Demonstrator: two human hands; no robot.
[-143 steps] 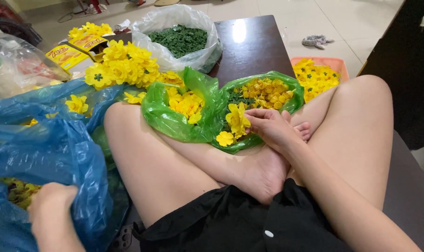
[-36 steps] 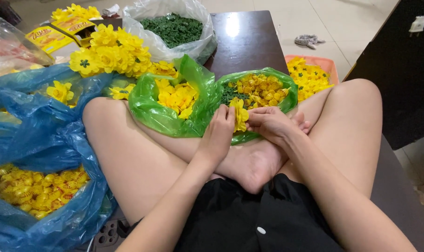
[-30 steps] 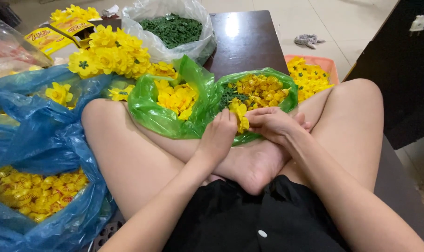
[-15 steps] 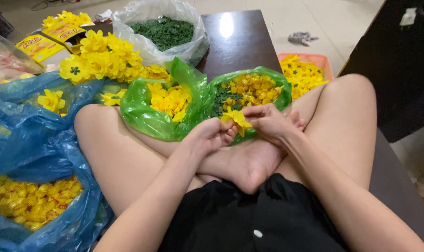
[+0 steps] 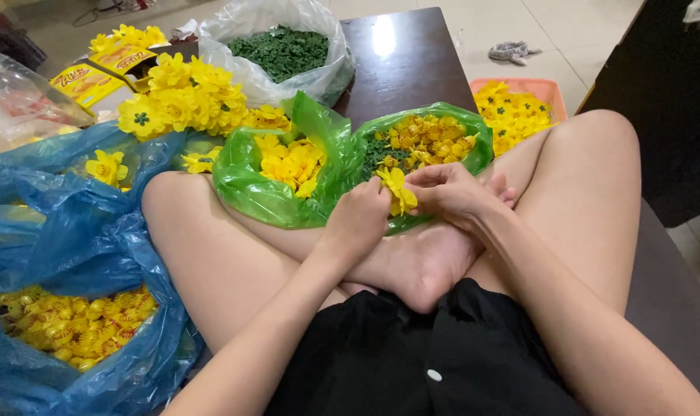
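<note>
I sit cross-legged with both hands over my ankles. My left hand [image 5: 359, 217] and my right hand [image 5: 452, 192] pinch one yellow artificial flower [image 5: 397, 189] between them. Just beyond the hands lie two green plastic bags: the left green bag [image 5: 250, 185] holds yellow petals, the right green bag [image 5: 473, 146] holds small yellow pieces mixed with green bits.
A blue plastic bag [image 5: 73, 239] at my left holds small yellow pieces. Finished yellow flowers [image 5: 188, 100] are piled behind the green bags. A clear bag of green parts [image 5: 284, 50] stands on a dark wooden table [image 5: 408, 58]. An orange tray [image 5: 519, 108] of yellow flowers sits at the right.
My left hand left the blue bag and came across to my right hand. Both hands now hold a yellow flower lifted from the right green bag.
</note>
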